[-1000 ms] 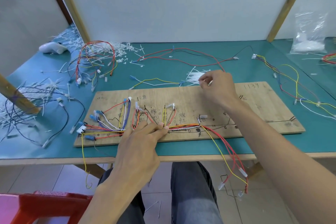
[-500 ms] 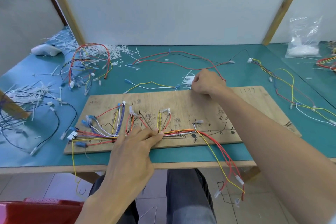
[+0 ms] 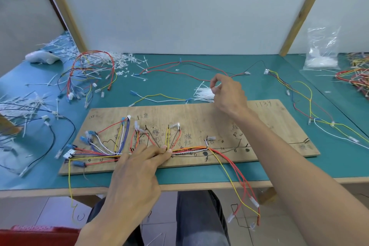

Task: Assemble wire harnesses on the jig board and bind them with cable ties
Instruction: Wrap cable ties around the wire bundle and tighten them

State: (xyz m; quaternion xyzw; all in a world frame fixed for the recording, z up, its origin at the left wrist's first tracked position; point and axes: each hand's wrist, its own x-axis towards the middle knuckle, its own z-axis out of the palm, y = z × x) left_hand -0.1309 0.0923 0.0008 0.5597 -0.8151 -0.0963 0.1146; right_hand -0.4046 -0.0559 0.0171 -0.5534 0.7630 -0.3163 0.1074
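Observation:
A wooden jig board [image 3: 199,114] lies on the green table. A harness of red, yellow, white and purple wires [image 3: 187,149] runs along its front edge, with branches fanning up to connectors at the left. My left hand [image 3: 139,168] rests on the board, its straight fingers pressing the wire bundle near the middle. My right hand [image 3: 227,94] hovers just behind the board over a small pile of white cable ties [image 3: 203,94]. Its thumb and forefinger pinch a thin white cable tie.
Loose wire harnesses [image 3: 89,74] and cut tie ends lie at the back left. More wires [image 3: 299,94] trail at the right, beside a plastic bag [image 3: 321,52] of ties. Red and yellow leads [image 3: 245,192] hang off the table's front edge [image 3: 219,185].
My right hand has lifted slightly from the tie pile and its fingers now pinch a tie. The view has shifted a little. My left hand stays pressing the wires.

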